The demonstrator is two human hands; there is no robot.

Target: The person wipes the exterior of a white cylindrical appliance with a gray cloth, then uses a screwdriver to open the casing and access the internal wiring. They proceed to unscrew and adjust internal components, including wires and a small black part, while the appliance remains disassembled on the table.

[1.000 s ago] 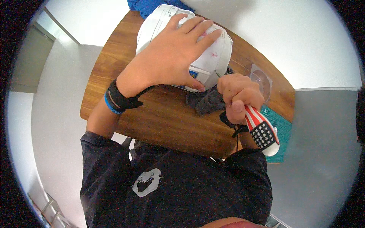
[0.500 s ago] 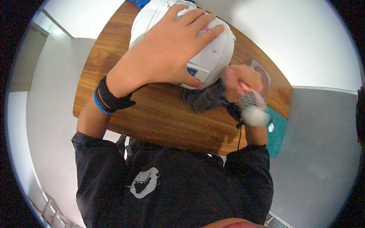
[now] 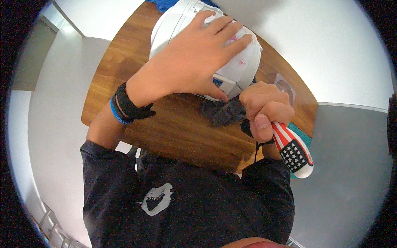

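Observation:
Over the top of a white rounded shell-like object [image 3: 244, 70] with pink marks and a small blue label, my left hand [image 3: 194, 58] lies with its fingers spread. Its thumb reaches down to the near edge. My right hand [image 3: 266, 107] is closed around a handled tool [image 3: 292, 151], whose handle has red and white stripes, white stars on black and a white end. The tool's working end is hidden behind the hand and the white object. A dark crumpled cloth [image 3: 225, 111] lies beneath the object's near edge, beside my right hand.
The white object rests on a brown wooden table [image 3: 182, 132] with a curved edge. Blue cloth [image 3: 163, 4] is behind it. A clear plastic piece [image 3: 285, 84] lies at the right, and a teal mat [image 3: 304, 136] shows past my right hand.
My right hand has turned, and the striped handle now points lower and farther right, no longer blurred. My left hand and the white object appear slightly farther right.

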